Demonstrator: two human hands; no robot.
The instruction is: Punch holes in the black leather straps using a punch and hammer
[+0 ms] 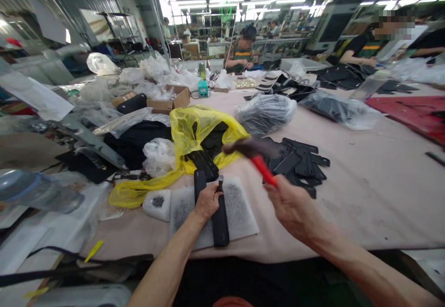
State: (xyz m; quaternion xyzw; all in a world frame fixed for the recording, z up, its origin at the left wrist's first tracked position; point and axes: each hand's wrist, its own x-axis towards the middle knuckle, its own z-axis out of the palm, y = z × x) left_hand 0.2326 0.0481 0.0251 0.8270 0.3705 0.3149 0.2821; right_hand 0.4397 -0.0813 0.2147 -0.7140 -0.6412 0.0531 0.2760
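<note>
While a clear plastic bottle occupies the far left, a dark-marked white block sits beside a speckled slab on the counter, near a yellow bag with dark contents. Over the slab, the left hand has its fingers pinching a metal tool, top end poking up, lower end hidden. A long black strip lies partly under that hand, upon the slab. Further right, a hammer hangs off the counter, its head blurred; the right hand has its fingers wrapped round the handle. Beyond lie flat black pieces, heaped.
</note>
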